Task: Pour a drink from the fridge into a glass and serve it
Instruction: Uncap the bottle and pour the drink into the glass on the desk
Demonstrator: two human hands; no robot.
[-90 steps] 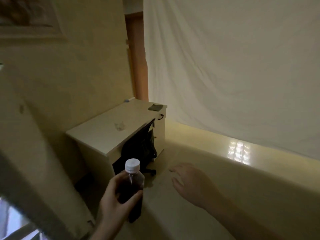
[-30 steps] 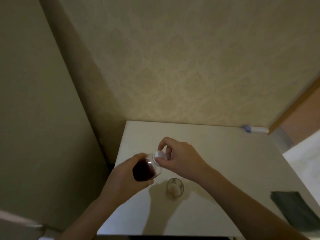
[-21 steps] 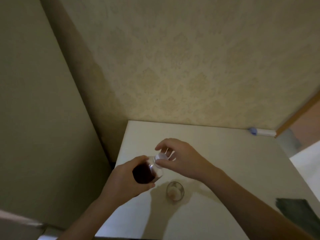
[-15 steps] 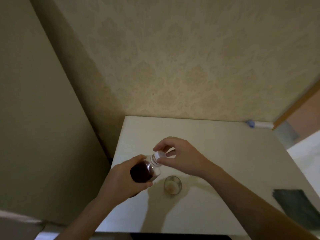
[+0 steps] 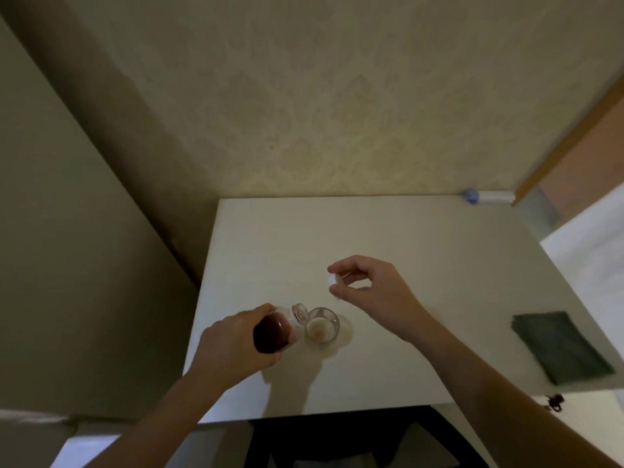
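Note:
My left hand (image 5: 233, 342) grips a clear plastic bottle (image 5: 275, 329) of dark drink, tilted so its uncapped mouth leans over the rim of a small glass (image 5: 321, 324). The glass stands on the white desk (image 5: 388, 251) and shows a little pale liquid at its bottom. My right hand (image 5: 368, 288) hovers above and to the right of the glass, pinching the white bottle cap (image 5: 332, 279) between thumb and fingers.
A dark folded cloth (image 5: 560, 347) lies near the desk's right edge. A small white and blue object (image 5: 486, 196) rests at the far right corner against the patterned wall. A tall pale surface (image 5: 50, 231) stands left of the desk. A dark opening lies under the desk's front edge.
My right hand has twisted the cap off and lifted it away to the right. My left hand has lowered and tilted the bottle's mouth to the glass.

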